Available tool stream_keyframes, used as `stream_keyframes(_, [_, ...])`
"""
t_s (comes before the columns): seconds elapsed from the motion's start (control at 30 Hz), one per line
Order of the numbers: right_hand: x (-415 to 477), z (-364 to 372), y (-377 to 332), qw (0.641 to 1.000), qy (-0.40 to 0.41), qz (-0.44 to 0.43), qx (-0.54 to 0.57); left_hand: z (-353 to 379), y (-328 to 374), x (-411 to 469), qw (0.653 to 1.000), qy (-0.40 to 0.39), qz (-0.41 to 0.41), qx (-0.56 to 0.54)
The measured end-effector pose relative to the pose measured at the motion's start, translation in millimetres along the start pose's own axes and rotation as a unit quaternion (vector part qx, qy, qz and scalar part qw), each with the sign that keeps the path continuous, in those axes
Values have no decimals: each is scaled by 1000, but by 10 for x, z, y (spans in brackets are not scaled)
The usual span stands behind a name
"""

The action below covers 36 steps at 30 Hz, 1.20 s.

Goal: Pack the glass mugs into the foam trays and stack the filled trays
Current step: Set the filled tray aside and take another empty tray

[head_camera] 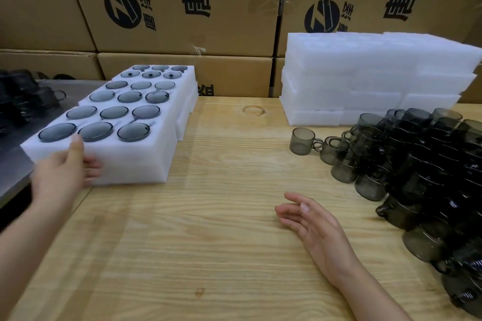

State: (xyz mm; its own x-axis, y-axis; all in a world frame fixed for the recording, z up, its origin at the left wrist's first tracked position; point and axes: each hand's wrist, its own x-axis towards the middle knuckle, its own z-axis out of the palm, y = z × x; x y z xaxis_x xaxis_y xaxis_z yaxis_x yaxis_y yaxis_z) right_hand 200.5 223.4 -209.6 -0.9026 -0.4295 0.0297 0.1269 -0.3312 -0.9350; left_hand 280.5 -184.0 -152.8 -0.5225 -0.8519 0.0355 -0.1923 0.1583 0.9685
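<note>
Wooden table (208, 229), printed cartons (182, 7) behind. Far left, I log dark mugs (23, 96) on a metal top (78, 86), uncounted. Left hand (61, 172): fingers straight, pressed to the front wall of the filled trays (135, 161); three trays on top, six packed mugs (133, 132) each, eighteen. Right hand (313, 219): relaxed, spread, holding nothing, over bare wood. Empty foam stack (365, 73): about four layers. Loose mugs (430, 164): one heap, too many to count.

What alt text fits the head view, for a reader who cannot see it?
A person's left hand touches the front of a stack of foam trays filled with dark glass mugs; the right hand is open over the wooden table. At right lie loose mugs and empty trays.
</note>
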Motion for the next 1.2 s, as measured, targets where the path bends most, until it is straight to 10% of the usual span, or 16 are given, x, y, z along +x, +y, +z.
stream_keyframes(0.1, [-15, 14, -10, 1000, 1, -4, -3, 512, -18, -684, 995, 20, 97, -29])
stream_keyframes(0.2, [-36, 38, -21, 1000, 1, -6, -10, 1121, -56, -1233, 981, -145, 123, 27])
stream_keyframes(0.33, [-73, 60, -6, 996, 6, -14, -88, 1512, -191, -1482, 895, -192, 305, 262])
stream_keyframes(0.53, [240, 319, -244, 952, 33, -100, -288, 1464, -215, -1411, 869, -225, 304, 318])
stream_keyframes(0.7, [1382, 549, -892, 883, 135, -164, -419, 1484, -204, -1424, 861, -210, 335, 320])
stream_keyframes(0.87, [2261, 386, -1489, 739, 191, -159, -627, 1468, -161, -1390, 859, -202, 357, 306])
stream_keyframes(1.2, [2637, 139, -1762, 619, 221, -130, -742, 1479, -153, -1374, 862, -206, 353, 301])
